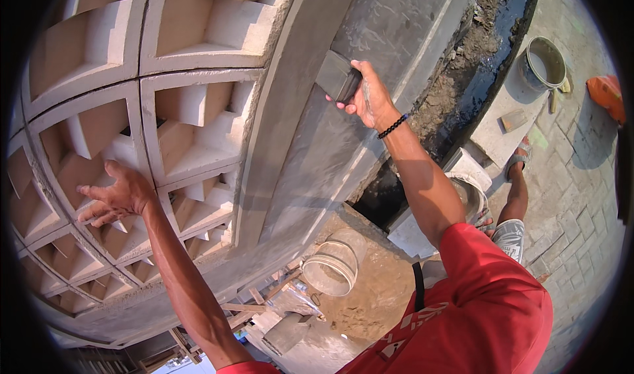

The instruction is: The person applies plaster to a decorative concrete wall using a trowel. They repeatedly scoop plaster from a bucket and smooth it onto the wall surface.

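Observation:
My right hand (371,98) is closed round a grey, cement-coated rectangular block (338,77), whose flat side lies against the grey plastered wall (389,24). Its exact kind is hard to make out; it could be a plastering float or a sponge. Grey smears mark that hand, and a black bead bracelet circles the wrist. To the left, my left hand (122,196) has its fingers spread at the pale openwork breeze blocks (148,97), holding nothing. Between the blocks and the plastered face runs a raised, smooth grey band (281,103).
An open ditch (489,50) with dark water and rubble runs beside the wall. Buckets stand about: one on sandy ground (328,268), another on a slab (545,62), and one by my feet (465,192). Planks (254,301) lie near the wall base; an orange bag (604,97) rests on paving.

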`<move>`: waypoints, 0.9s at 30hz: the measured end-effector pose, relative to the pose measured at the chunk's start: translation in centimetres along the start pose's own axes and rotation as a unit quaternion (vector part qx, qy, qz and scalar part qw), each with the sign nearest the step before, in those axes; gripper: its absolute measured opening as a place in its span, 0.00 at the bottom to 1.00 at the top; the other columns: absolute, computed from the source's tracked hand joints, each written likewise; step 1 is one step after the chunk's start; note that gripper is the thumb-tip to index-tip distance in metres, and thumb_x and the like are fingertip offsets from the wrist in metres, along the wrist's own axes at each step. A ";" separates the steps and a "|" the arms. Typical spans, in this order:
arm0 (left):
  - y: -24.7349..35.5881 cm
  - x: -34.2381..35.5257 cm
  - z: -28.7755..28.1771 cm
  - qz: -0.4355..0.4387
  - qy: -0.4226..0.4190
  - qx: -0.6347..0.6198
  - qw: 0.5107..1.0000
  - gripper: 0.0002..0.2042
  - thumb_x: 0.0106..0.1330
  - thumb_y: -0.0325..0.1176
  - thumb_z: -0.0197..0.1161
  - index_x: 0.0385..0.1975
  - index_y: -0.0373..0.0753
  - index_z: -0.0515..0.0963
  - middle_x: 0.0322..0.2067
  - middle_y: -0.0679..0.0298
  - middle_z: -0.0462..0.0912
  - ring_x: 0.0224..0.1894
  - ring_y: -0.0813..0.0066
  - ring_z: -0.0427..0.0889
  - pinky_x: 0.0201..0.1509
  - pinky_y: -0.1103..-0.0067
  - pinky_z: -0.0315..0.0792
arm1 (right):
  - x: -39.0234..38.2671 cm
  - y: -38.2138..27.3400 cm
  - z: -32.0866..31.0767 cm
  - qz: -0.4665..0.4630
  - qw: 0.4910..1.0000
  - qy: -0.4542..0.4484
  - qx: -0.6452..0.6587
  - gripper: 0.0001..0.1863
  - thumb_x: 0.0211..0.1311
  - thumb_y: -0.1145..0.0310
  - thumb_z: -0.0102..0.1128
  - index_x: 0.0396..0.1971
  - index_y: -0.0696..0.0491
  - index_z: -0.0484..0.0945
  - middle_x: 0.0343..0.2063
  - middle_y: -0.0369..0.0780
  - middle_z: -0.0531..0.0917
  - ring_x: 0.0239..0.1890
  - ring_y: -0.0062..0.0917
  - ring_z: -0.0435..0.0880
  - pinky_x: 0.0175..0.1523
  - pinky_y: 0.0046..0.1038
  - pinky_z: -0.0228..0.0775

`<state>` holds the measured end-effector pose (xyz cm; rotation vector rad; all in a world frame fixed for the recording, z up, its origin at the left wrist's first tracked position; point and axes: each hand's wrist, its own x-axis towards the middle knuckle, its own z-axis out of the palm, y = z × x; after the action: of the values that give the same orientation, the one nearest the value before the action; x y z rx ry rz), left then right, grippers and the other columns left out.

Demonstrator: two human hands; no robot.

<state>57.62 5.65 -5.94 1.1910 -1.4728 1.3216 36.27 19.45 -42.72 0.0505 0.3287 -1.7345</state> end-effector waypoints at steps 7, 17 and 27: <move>0.2 0.0 0.0 -0.001 -0.014 0.011 1.000 0.40 0.57 0.59 0.57 0.67 0.45 0.58 0.67 0.33 0.30 0.67 0.24 0.36 0.64 0.44 0.48 | -1.2 6.7 1.2 0.090 0.994 0.059 0.020 0.25 0.62 0.47 0.44 0.46 0.53 0.70 0.27 0.47 0.81 0.18 0.25 0.74 0.16 0.19 0.53; -0.1 0.0 0.1 -0.005 -0.003 0.006 1.000 0.38 0.57 0.57 0.56 0.66 0.44 0.59 0.67 0.32 0.33 0.67 0.26 0.37 0.60 0.41 0.49 | -1.8 -1.6 0.5 -0.300 0.914 0.236 -0.137 0.38 0.57 0.59 0.59 0.65 0.60 0.57 0.47 0.43 0.75 0.42 0.23 0.77 0.40 0.22 0.70; 0.8 0.0 0.1 -0.007 -0.011 0.002 1.000 0.39 0.57 0.57 0.56 0.66 0.43 0.60 0.66 0.30 0.33 0.67 0.26 0.37 0.61 0.42 0.47 | -0.2 8.0 9.1 -0.384 0.815 0.280 -0.332 0.41 0.54 0.62 0.64 0.67 0.50 0.56 0.57 0.57 0.63 0.62 0.50 0.59 0.66 0.43 0.53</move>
<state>56.87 5.57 -6.17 1.2195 -1.4758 1.3074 45.45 16.18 -35.54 -0.0985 1.5587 -2.2670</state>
